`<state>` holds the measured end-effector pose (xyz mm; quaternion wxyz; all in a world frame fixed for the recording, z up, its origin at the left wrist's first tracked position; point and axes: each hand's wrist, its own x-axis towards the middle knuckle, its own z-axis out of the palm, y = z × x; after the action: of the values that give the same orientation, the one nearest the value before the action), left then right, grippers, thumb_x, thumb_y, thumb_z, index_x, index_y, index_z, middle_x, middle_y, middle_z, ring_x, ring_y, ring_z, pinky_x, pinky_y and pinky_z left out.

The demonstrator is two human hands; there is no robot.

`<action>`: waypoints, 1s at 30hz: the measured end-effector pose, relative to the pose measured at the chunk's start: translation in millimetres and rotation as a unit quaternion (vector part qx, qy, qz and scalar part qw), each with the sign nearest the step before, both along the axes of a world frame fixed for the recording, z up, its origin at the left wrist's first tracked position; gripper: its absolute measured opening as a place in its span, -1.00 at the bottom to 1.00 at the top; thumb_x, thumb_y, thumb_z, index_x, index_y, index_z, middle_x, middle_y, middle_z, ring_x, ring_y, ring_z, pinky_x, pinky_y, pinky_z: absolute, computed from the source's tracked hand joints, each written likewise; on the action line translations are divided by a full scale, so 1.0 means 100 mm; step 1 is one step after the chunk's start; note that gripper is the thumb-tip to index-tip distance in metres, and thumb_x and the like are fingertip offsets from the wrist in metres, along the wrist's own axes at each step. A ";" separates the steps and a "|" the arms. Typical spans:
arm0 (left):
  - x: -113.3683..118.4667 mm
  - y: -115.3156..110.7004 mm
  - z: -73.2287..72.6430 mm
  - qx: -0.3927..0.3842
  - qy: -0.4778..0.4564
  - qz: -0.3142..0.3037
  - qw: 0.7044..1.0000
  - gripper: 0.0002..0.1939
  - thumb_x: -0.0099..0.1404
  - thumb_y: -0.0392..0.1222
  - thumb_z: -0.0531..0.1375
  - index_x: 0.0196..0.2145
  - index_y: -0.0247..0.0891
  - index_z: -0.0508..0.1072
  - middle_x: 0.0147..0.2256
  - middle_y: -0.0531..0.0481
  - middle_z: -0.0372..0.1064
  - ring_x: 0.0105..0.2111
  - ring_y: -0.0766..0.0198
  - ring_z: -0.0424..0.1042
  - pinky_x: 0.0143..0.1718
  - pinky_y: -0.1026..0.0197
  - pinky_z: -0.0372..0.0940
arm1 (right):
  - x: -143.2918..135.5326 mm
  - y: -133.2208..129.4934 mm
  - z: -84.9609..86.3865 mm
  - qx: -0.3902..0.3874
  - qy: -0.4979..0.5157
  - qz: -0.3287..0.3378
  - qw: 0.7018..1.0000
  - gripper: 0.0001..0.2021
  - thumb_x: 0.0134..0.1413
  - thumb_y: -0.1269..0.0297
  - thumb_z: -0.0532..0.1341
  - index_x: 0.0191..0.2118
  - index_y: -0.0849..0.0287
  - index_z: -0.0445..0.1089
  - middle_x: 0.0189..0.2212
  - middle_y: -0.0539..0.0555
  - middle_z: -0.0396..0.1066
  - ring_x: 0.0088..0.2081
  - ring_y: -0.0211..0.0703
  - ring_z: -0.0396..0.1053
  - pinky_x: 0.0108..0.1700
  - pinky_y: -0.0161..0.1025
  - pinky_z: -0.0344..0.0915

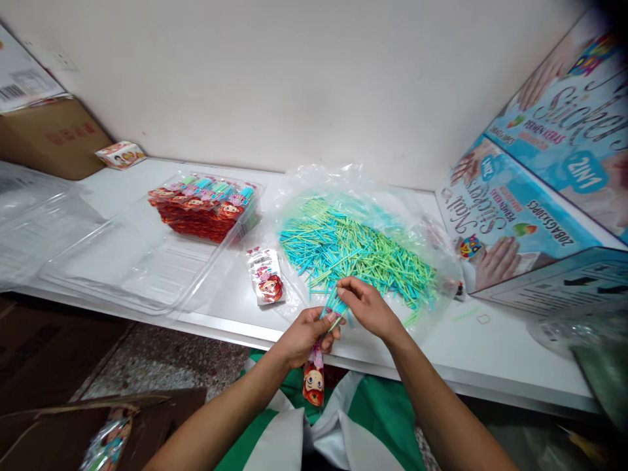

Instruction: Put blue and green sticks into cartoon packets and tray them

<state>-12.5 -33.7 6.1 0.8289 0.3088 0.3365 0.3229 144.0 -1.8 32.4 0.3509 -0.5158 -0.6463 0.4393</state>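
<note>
Left hand gripping one packet, right hand pinching sticks, blue cardboard standing right, one stick heap spreading ahead, one flat packet, one clear tray resting left

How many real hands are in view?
2: the left hand, gripping a cartoon packet, and the right hand, at the upper ends of thin sticks.

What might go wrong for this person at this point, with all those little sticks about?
Thin sticks fan out between the left hand and right hand, so one might slip away.

The cartoon packet hangs from the left hand in front of the table; if dropped, it could land in the lap or on the floor.

The blue-and-green pile lies loose on clear plastic; a tug might scatter it.
</note>
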 end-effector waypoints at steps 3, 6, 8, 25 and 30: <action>-0.01 0.02 0.00 0.002 0.013 -0.019 1.000 -0.63 0.09 0.04 0.20 -0.34 -0.36 0.33 -0.54 0.05 0.28 -0.72 0.53 0.11 -0.67 0.37 0.05 | -0.03 -0.02 0.05 0.030 -0.006 0.015 0.999 -0.67 0.14 0.16 0.03 -0.01 0.09 0.29 -0.27 0.05 0.38 -0.23 -0.18 0.33 -0.18 -0.22 0.24; -0.02 0.02 -0.01 0.009 0.023 -0.034 0.999 -0.63 0.07 0.05 0.22 -0.37 -0.35 0.30 -0.52 0.03 0.31 -0.72 0.50 0.18 -0.69 0.38 0.05 | -0.07 -0.02 0.08 0.066 -0.025 0.084 0.994 -0.69 0.18 0.16 -0.01 -0.08 0.07 0.38 -0.13 0.08 0.37 -0.08 -0.14 0.30 -0.02 -0.16 0.19; -0.03 0.02 -0.02 0.011 0.025 -0.033 0.999 -0.62 0.06 0.06 0.22 -0.37 -0.34 0.29 -0.50 0.01 0.34 -0.70 0.46 0.24 -0.68 0.38 0.07 | -0.09 -0.02 0.09 0.064 -0.035 0.127 0.989 -0.67 0.19 0.14 -0.03 -0.12 0.08 0.42 -0.11 0.09 0.38 -0.05 -0.12 0.29 -0.01 -0.14 0.19; -0.08 0.02 0.00 -0.015 -0.039 -0.028 0.999 -0.62 0.11 0.00 0.21 -0.25 -0.38 0.37 -0.38 -0.15 0.42 -0.50 0.27 0.42 -0.49 0.25 0.31 | -0.01 -0.06 0.04 -0.079 0.048 0.118 0.989 -0.46 0.19 -0.06 -0.23 0.01 0.04 0.33 -0.09 0.09 0.38 -0.12 -0.11 0.35 -0.04 -0.08 0.21; -0.06 0.05 -0.02 -0.006 -0.026 -0.004 1.000 -0.58 0.10 0.03 0.21 -0.24 -0.40 0.38 -0.41 -0.15 0.42 -0.54 0.27 0.41 -0.51 0.24 0.31 | -0.07 -0.13 0.03 -0.148 0.076 0.148 0.975 -0.54 0.16 -0.04 -0.08 0.09 0.03 0.22 -0.49 0.00 0.42 -0.61 -0.28 0.31 -0.48 -0.27 0.27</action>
<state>-18.9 -29.1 3.7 0.8404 0.2973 0.3157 0.3252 137.0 -14.9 35.1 0.2498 -0.4258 -0.6147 0.6151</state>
